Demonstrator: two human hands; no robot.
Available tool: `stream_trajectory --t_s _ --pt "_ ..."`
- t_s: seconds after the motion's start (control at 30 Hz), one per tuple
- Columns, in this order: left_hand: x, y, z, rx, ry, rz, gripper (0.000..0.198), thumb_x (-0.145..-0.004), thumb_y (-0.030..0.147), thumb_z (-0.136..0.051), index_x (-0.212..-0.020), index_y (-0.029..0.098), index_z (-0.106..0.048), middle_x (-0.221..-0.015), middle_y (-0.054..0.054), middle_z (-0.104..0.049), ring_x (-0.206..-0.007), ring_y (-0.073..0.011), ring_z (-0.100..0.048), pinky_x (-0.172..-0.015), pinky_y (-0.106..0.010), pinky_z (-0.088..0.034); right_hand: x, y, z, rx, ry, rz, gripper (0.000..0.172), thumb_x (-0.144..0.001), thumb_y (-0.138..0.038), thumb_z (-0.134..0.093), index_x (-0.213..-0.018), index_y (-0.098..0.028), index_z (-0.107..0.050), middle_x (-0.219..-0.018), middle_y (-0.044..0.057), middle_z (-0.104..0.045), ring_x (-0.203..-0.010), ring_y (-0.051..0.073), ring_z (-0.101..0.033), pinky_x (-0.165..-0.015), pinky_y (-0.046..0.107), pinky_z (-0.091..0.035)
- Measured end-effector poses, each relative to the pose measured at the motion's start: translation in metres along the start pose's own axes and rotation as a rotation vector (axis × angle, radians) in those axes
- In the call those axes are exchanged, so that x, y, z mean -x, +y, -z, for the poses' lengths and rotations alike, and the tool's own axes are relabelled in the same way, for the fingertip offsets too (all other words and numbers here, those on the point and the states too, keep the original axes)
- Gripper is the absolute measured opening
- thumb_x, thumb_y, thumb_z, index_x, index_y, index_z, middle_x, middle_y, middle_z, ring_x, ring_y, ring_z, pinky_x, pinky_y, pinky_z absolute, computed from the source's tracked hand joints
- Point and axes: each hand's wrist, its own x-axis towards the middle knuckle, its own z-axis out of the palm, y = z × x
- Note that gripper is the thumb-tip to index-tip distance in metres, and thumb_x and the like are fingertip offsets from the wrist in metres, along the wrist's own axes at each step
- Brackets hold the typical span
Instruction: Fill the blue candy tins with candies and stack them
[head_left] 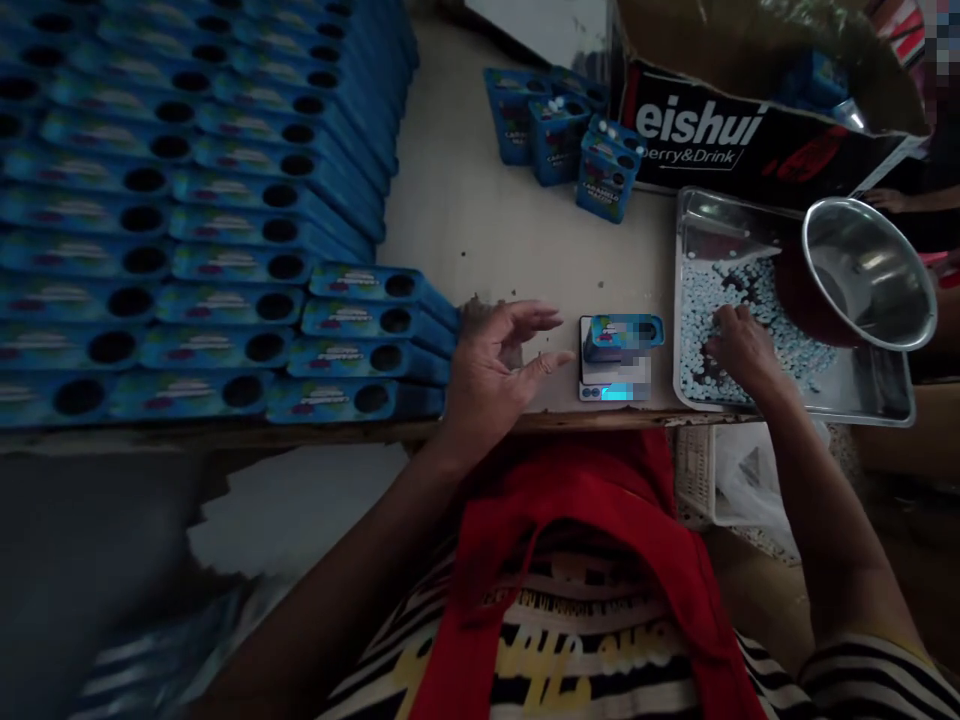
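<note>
My left hand (499, 365) hovers by the table's front edge, thumb and fingers apart, with nothing in it. Just to its right, a small digital scale (596, 378) with a lit display carries a blue box (609, 338). My right hand (742, 350) reaches into a metal tray (874, 398) strewn with small pale balls (701, 290). Its fingers are bent together among the balls, and the fingertips are hidden, so what they hold cannot be made out. A metal bowl (862, 265) leans tilted on the tray's right side.
Rows of blue boxes (225, 260) fill the table's left. Behind the scale stand several more blue boxes (607, 180), some topped with white balls. A black carton (750, 150) stands at the back right. Below the edge is a white basket (696, 465). Another person's hand (889, 200) shows far right.
</note>
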Motion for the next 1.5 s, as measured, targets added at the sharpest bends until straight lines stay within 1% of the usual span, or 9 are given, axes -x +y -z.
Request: stream_trajectory --t_s 0.17,0.33,0.5,0.63,0.97,1.07,1.17,1.33,1.5 --pt "0.010 0.015 0.012 -0.135 0.074 -0.043 0.030 -0.099 0.035 -0.084 -0.127 0.024 -0.076 -0.125 -0.007 -0.082 -0.120 -0.0255 -0.079 -0.113 -0.044 -0.065 -0.014 0.009 0.010 -0.354 0.020 -0.108 0.014 -0.077 -0.026 -0.076 -0.090 -0.022 -0.075 -0.082 0.008 -0.075 -0.077 0.028 -0.069 -0.074 0.038 -0.052" --pt "0.005 0.018 0.015 -0.219 0.063 -0.154 0.024 -0.101 0.032 -0.084 -0.123 0.025 -0.079 -0.122 -0.005 -0.082 -0.117 -0.0256 -0.078 -0.110 -0.042 -0.064 -0.009 0.022 0.023 -1.090 0.005 -0.344 0.034 -0.066 -0.044 -0.090 -0.082 -0.023 -0.070 -0.071 0.002 -0.070 -0.058 0.017 -0.062 -0.054 0.028 -0.047" --pt "-0.002 0.018 0.009 -0.276 0.036 -0.141 0.025 -0.101 0.034 -0.083 -0.125 0.027 -0.079 -0.122 -0.004 -0.081 -0.118 -0.0266 -0.077 -0.110 -0.043 -0.062 -0.007 0.022 0.030 -1.386 -0.171 -0.358 0.045 -0.065 -0.049 -0.090 -0.073 -0.026 -0.052 -0.069 -0.003 -0.052 -0.055 0.010 -0.038 -0.047 0.024 -0.027" --pt "-0.006 0.023 0.000 -0.329 0.022 -0.126 0.025 -0.102 0.036 -0.081 -0.125 0.028 -0.078 -0.124 -0.004 -0.081 -0.119 -0.0267 -0.077 -0.111 -0.043 -0.062 -0.006 0.020 0.034 -1.431 -0.270 -0.286 0.048 -0.073 -0.056 -0.081 -0.073 -0.028 -0.043 -0.071 -0.003 -0.044 -0.058 0.013 -0.025 -0.049 0.027 -0.022" --pt "-0.025 0.034 -0.025 -0.500 -0.095 -0.238 0.067 -0.088 0.036 -0.097 -0.146 0.023 -0.066 -0.145 -0.012 -0.073 -0.136 -0.0360 -0.069 -0.121 -0.051 -0.055 0.004 -0.011 0.050 -1.562 -0.247 -0.289 0.038 -0.075 -0.046 -0.095 -0.086 -0.025 -0.066 -0.083 0.001 -0.062 -0.065 0.012 -0.048 -0.053 0.027 -0.039" --pt "-0.035 0.047 -0.049 -0.629 -0.276 -0.310 0.061 -0.092 0.027 -0.092 -0.146 0.021 -0.066 -0.146 -0.015 -0.073 -0.138 -0.0378 -0.067 -0.122 -0.053 -0.052 -0.005 -0.018 0.056 -1.580 -0.274 -0.239 0.034 -0.078 -0.047 -0.089 -0.085 -0.026 -0.064 -0.083 0.002 -0.065 -0.063 0.014 -0.050 -0.054 0.029 -0.042" --pt "-0.053 0.059 -0.056 -0.703 -0.483 -0.336 0.042 -0.100 0.015 -0.079 -0.140 0.018 -0.069 -0.132 -0.014 -0.078 -0.125 -0.0331 -0.074 -0.108 -0.046 -0.060 -0.014 -0.008 0.052 -1.435 -0.094 -0.224 0.025 -0.082 -0.047 -0.082 -0.088 -0.027 -0.067 -0.085 0.003 -0.069 -0.071 0.019 -0.062 -0.063 0.033 -0.050" --pt "-0.104 0.061 0.025 -0.645 -0.290 -0.341 0.041 -0.100 0.023 -0.077 -0.140 0.022 -0.071 -0.134 -0.008 -0.077 -0.123 -0.0290 -0.074 -0.110 -0.041 -0.060 -0.032 -0.002 0.041 -0.691 0.318 0.027 0.019 -0.086 -0.044 -0.079 -0.096 -0.028 -0.084 -0.113 0.010 -0.082 -0.113 0.036 -0.074 -0.098 0.051 -0.057" --pt "-0.146 0.043 0.121 -0.749 -0.342 -0.015 0.050 -0.099 0.045 -0.068 -0.144 0.021 -0.072 -0.124 -0.010 -0.079 -0.112 -0.0326 -0.075 -0.105 -0.045 -0.060 -0.098 -0.084 0.052 -0.538 0.374 0.206 0.036 -0.102 -0.036 -0.065 -0.132 -0.024 -0.080 -0.105 0.010 -0.082 -0.095 0.030 -0.074 -0.090 0.044 -0.057"
